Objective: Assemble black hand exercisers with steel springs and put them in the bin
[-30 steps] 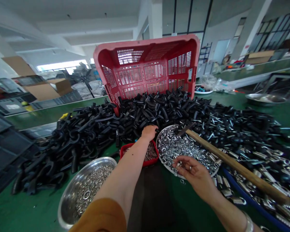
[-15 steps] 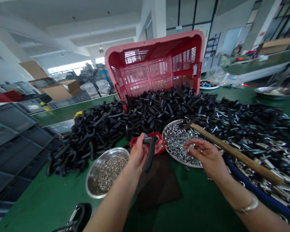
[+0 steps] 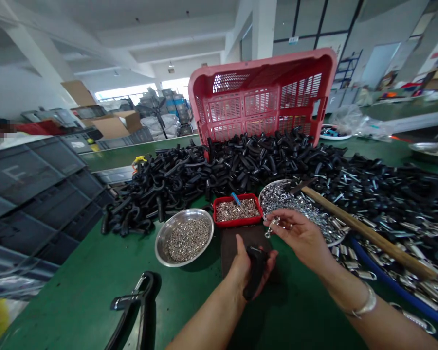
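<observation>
My left hand [image 3: 242, 270] is closed around a curved black plastic handle [image 3: 256, 274], holding it low over a dark flat pad [image 3: 229, 245]. In my right hand [image 3: 306, 238], thumb and fingers pinch small shiny metal eye bolts [image 3: 272, 226], one ring end hanging down; their exact number is unclear. Just beyond the left hand sits a red tray [image 3: 237, 222] of small metal pins, with a blue-handled tool [image 3: 235, 198] lying in it. A round plate [image 3: 264, 187] heaped with metal pieces is behind the right hand. To the left stands a steel bowl [image 3: 160, 243] of small metal rings.
A large pile of black plastic parts [image 3: 241, 163] spreads across the green table, spilling from a tipped red crate [image 3: 263, 65]. A wooden-handled hammer [image 3: 365, 228] lies over the right-hand parts. One black clamp-like assembly [image 3: 140, 301] rests at front left. Grey crates [image 3: 29, 175] stand left.
My left hand has come back from the red tray with the handle, lower and nearer me. My right hand has moved left from the metal pieces' plate, bringing the eye bolts close. The view shifted left.
</observation>
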The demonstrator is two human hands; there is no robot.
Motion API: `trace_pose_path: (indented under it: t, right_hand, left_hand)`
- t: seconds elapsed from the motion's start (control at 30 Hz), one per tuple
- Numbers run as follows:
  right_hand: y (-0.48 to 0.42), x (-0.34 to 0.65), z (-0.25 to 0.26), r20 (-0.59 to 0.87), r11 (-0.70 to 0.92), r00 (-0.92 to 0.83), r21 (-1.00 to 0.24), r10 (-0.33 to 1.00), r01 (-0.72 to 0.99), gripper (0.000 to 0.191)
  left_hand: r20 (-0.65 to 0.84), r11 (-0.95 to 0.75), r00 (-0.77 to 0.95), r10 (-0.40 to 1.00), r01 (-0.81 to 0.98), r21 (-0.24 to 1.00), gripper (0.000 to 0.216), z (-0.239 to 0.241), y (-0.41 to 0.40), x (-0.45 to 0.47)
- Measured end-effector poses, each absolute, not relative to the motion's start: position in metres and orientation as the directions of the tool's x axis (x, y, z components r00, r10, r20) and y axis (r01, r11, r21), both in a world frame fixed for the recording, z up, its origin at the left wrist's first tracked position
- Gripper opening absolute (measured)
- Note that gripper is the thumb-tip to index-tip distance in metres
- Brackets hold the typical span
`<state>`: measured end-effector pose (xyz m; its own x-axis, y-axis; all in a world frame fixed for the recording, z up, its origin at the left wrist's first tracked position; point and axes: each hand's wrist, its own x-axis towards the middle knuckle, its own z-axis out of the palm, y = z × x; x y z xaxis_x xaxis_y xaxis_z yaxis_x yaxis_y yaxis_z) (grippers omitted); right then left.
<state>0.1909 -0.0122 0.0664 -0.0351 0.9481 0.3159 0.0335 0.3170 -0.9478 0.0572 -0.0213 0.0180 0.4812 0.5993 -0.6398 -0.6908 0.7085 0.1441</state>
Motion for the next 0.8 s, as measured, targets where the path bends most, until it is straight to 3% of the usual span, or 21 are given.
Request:
trace_pose_path:
  t: [0.1,0.17,0.3,0.37,0.47,0.6,0.8]
  right_hand:
    - [-0.012,0.181,0.063,0.297,0.301,-0.097,-0.953,0.950,0.024,0.025]
    - [-0.011,0.178,0.061,0.286,0.291,-0.125,-0.957,0.950,0.019,0.024]
    - [-0.008,0.174,0.060,0.284,0.291,-0.135,-0.956,0.949,0.032,0.024]
    - [-0.006,0.171,0.059,0.297,0.304,-0.116,-0.952,0.948,0.044,0.024]
    - [-0.001,0.166,0.056,0.328,0.340,-0.123,-0.936,0.937,0.095,0.024]
    - [0.006,0.161,0.047,0.355,0.381,-0.169,-0.909,0.920,0.169,0.023]
    - [0.008,0.157,0.042,0.399,0.420,-0.141,-0.888,0.906,0.187,0.023]
  left_hand:
    - [-0.617,0.842,0.648,0.447,-0.538,0.045,0.067,0.012,-0.031,0.056]
    - [-0.586,0.882,0.695,0.416,-0.466,0.074,0.066,0.014,-0.030,0.048]
    - [-0.446,0.747,0.600,0.664,-0.552,0.370,0.020,0.024,-0.017,0.028]
    - [-0.377,0.625,0.499,0.780,-0.600,0.499,0.026,0.026,-0.011,0.024]
    - [-0.390,0.545,0.381,0.839,-0.611,0.574,0.020,0.020,-0.007,0.023]
    - [-0.446,0.581,0.384,0.808,-0.642,0.500,0.010,0.007,-0.006,0.022]
    - [-0.501,0.642,0.446,0.742,-0.687,0.339,0.020,0.001,-0.004,0.016]
